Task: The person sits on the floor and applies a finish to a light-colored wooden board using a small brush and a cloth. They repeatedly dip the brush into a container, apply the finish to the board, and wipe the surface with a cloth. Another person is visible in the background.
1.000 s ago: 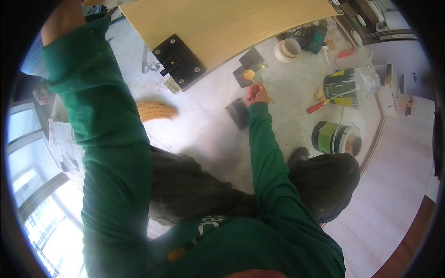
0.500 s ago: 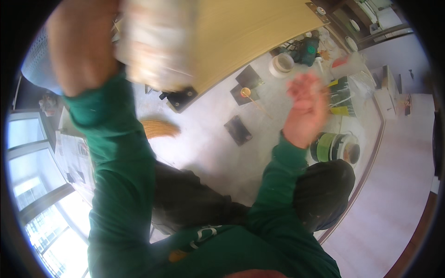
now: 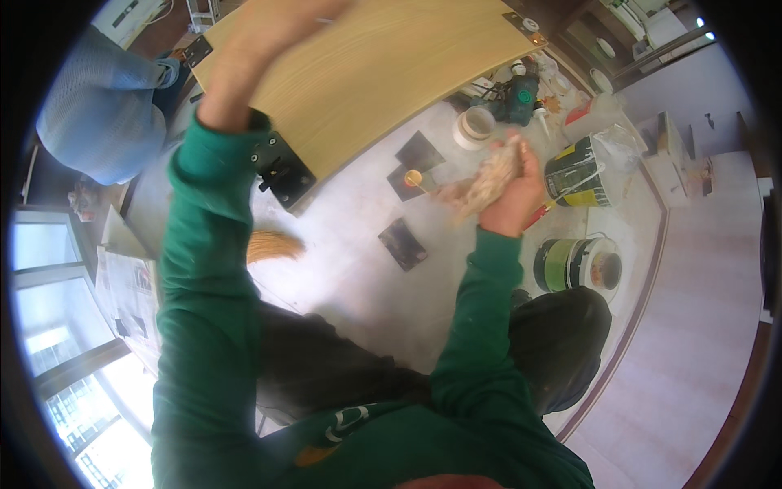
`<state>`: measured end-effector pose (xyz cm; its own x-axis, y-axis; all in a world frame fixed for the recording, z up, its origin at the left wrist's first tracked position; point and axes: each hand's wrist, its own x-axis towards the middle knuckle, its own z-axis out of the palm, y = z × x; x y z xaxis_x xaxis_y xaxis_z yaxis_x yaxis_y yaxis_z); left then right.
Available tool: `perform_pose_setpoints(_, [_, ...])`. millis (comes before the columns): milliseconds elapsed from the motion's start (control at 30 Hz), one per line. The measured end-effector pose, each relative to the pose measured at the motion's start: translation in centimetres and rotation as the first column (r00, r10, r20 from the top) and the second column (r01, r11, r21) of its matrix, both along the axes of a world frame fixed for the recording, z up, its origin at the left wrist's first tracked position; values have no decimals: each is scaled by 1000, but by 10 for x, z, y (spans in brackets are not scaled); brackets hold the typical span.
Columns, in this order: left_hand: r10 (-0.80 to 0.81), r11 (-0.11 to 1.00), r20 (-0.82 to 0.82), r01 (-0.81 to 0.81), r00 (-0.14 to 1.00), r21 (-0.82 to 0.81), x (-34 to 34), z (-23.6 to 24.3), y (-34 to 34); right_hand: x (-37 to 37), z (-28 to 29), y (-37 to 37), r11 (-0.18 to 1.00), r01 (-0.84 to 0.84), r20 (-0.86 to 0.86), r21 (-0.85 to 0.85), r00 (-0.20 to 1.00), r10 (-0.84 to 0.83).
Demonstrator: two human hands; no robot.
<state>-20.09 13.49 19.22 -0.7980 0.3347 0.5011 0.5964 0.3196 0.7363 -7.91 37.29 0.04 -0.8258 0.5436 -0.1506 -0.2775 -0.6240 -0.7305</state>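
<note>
My right hand (image 3: 515, 196) is closed around a crumpled beige rag (image 3: 494, 175), held above the floor near the buckets. My left hand (image 3: 277, 28) reaches out over a large wood-coloured board (image 3: 383, 57). It is blurred and cut off by the upper edge of the view, so its fingers do not show clearly. A black metal bracket (image 3: 281, 173) sits at the board's near corner, below my left forearm.
Dark square tiles (image 3: 402, 243) lie on the floor. To the right stand a black-and-green bucket (image 3: 578, 175) and a lidded tub (image 3: 562, 262). A tape roll (image 3: 474, 128) and a green tool (image 3: 521, 96) lie behind. A broom head (image 3: 273, 244) and a person's blue-clothed leg (image 3: 102, 106) are left.
The pale bundle near my left hand is gone from there, and a crumpled rag is now in my right hand. My left hand has shifted right over the board.
</note>
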Motion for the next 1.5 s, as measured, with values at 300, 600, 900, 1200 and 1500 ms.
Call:
perform_pose_setpoints(300, [268, 950, 299, -201, 916, -238, -82, -100, -113, -75, -33, -12, 951, 43, -94, 305, 995, -14])
perform_pose_setpoints(600, [356, 857, 94, -285, 930, -429, -77, -110, -95, -102, -27, -21, 940, 75, -128, 334, 991, -34])
perform_pose_setpoints(900, [499, 742, 26, -412, 866, -529, -68, -107, -81, -100, -26, -17, 980, -92, -21, 178, 995, 97])
perform_pose_setpoints(1200, [487, 769, -53, -456, 872, -448, -65, -114, -80, -78, -22, -35, 970, -173, -5, 170, 984, 176])
perform_pose_setpoints(1500, [521, 778, 27, -462, 853, -426, -69, -115, -83, -58, -17, -62, 972, -187, 0, 141, 982, 189])
